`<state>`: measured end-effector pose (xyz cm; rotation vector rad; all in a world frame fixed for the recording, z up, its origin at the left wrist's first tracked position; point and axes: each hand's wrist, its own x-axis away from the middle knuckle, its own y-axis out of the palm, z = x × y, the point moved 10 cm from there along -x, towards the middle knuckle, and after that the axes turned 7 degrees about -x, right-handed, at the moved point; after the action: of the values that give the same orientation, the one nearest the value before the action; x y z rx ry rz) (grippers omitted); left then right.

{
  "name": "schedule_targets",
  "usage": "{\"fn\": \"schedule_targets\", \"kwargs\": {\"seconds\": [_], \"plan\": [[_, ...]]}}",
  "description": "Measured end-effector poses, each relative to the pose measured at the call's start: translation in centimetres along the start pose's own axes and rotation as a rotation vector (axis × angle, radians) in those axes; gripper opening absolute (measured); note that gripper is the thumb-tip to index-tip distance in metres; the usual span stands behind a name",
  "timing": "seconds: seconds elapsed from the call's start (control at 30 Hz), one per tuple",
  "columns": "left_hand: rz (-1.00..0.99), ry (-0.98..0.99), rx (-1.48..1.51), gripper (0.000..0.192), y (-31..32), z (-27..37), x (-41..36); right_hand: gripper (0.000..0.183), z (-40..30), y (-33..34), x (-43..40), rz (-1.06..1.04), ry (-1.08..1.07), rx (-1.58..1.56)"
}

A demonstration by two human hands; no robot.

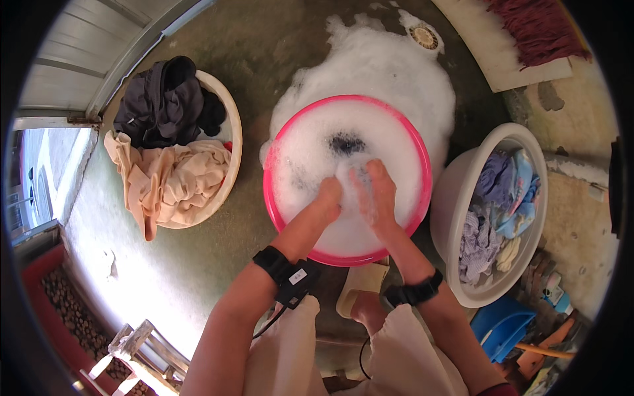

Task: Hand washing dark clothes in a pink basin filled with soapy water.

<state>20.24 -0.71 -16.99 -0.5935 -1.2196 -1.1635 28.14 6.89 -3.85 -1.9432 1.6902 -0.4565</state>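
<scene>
A pink-rimmed basin (269,195) full of white suds (317,128) stands on the floor before me. My left hand (331,194) dips into the foam near the middle, its fingers hidden. Just to its right, my right hand (375,190) is bent, with suds over its fingers. A foam-covered lump (352,173) shows between the two hands; whether it is cloth or only foam I cannot tell. Beyond them, a dark patch (346,143) shows through a gap in the suds. Both wrists wear black straps.
To the left, a round tub (237,133) holds dark clothing (163,99) and beige fabric (190,178). A tilted white tub (450,213) with wet clothes (495,183) is on the right. Foam spreads across the floor toward a round drain cover (424,37). A blue dustpan (502,326) lies lower right.
</scene>
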Motion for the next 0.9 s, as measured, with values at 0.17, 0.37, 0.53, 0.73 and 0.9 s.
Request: {"fn": "schedule_targets", "kwargs": {"seconds": [0.17, 0.37, 0.53, 0.73, 0.9], "plan": [[-0.495, 1.244, -0.28, 0.021, 1.3, 7.2, 2.9, 0.017, -8.2, 0.8, 1.6, 0.097, -0.447, -0.151], [-0.113, 0.281, 0.298, 0.024, 2.1, 3.8, 2.8, 0.021, -1.4, -0.6, -2.1, 0.088, 0.015, 0.178], [-0.58, 0.254, 0.743, 0.016, 3.4, 4.0, 4.2, 0.019, -5.8, -0.3, -0.4, 0.099, -0.101, -0.047], [-0.07, 0.314, 0.13, 0.026, 0.8, 3.0, 2.8, 0.018, 0.9, -0.2, -0.9, 0.047, 0.046, 0.213], [-0.107, 0.245, 0.225, 0.036, -0.5, 2.0, 0.6, 0.031, 4.5, -0.2, 0.0, -0.047, 0.172, -0.252]]}}
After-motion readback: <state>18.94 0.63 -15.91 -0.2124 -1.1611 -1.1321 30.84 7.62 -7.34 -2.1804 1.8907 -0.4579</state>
